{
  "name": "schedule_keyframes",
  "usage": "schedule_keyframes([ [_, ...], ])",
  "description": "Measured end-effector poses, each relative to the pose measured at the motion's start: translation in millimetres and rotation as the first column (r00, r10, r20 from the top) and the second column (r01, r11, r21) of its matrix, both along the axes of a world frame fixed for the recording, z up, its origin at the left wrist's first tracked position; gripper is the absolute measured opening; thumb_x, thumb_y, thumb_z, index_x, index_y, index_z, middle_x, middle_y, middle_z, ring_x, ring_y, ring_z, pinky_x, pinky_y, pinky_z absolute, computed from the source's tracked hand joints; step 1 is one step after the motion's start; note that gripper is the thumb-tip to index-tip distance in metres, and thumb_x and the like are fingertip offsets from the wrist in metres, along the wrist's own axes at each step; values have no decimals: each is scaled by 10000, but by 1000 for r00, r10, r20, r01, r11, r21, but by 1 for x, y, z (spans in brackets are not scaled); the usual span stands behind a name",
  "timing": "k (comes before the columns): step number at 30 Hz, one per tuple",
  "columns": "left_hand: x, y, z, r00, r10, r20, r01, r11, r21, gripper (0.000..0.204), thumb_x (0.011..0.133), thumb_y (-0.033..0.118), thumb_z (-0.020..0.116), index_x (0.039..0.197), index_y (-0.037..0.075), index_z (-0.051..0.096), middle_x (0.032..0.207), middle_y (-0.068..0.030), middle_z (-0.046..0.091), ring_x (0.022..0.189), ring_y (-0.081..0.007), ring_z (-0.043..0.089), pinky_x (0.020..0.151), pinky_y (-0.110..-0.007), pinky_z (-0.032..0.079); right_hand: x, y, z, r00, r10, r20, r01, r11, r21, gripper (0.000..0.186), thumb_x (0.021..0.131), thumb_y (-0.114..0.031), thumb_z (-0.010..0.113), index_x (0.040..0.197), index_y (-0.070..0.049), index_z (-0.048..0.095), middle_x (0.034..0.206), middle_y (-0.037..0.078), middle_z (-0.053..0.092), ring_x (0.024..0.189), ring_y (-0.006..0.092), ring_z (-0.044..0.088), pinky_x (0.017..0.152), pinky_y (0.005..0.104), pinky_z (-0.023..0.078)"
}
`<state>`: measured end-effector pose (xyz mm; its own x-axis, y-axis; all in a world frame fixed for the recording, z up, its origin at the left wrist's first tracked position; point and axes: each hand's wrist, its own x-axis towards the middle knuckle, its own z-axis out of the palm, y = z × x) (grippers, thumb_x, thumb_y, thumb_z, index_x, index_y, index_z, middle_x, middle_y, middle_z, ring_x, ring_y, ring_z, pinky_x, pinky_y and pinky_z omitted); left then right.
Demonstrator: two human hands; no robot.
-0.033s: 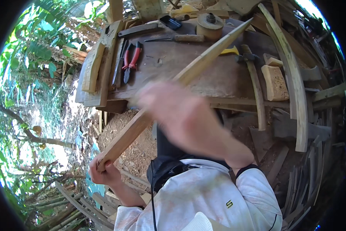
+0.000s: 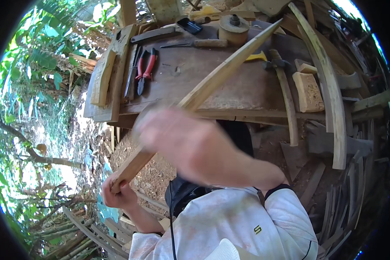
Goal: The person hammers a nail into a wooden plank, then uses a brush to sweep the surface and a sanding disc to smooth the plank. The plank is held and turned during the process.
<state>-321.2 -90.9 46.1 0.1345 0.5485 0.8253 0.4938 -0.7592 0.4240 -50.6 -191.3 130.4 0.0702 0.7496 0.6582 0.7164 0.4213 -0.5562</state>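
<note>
A long, tapered length of pale wood (image 2: 214,82) slants from the lower left up across the table, its thin tip far right. My left hand (image 2: 118,190) is closed round its thick near end, beside my body. Over the wood's lower middle, just off the table's front edge, lies my right hand (image 2: 182,138). Motion smears its fingers, so I cannot make out their grip; a faint greyish blur shows along their far side. Red-handled pliers (image 2: 147,70) lie on the table beyond the hands, and a hammer (image 2: 283,86) lies to the right.
The brown wooden table (image 2: 169,89) also bears a thin file with a wooden handle (image 2: 210,43), a round wooden block with a bolt (image 2: 234,30) and a wood block (image 2: 307,92). Curved wooden strips (image 2: 329,82) lean at the right. Wood shavings (image 2: 153,175) cover the ground.
My right hand has slid down and left along the wood, nearer my left hand. My left hand keeps its hold at the thick end.
</note>
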Motion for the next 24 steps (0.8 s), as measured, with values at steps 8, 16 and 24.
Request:
schedule_keyframes([
  [8,23,-13,-26,964,-265,20,265,964,-19,399,945,389,845,961,4,742,811,-127,799,681,-248,777,645,-329,615,-16,-12,-11,997,79,22,-80,995,51,275,925,-99,706,1190,-25,698,1282,151,733,1240,323,709,1122,464,559],
  [16,23,-16,-19,977,-211,-5,211,976,-54,396,942,373,857,972,-2,734,815,-134,799,685,-246,776,651,-328,614,-5,-14,-17,994,-94,61,91,995,52,244,920,-88,735,1160,-40,742,1257,135,766,1226,282,731,1108,440,577],
  [24,23,-17,-19,968,-249,22,249,968,26,434,912,384,882,940,-20,726,810,-137,792,698,-251,773,647,-335,610,33,-2,-34,954,-264,146,257,964,62,270,951,-110,721,1215,-57,743,1238,100,780,1221,272,735,1103,434,586],
])
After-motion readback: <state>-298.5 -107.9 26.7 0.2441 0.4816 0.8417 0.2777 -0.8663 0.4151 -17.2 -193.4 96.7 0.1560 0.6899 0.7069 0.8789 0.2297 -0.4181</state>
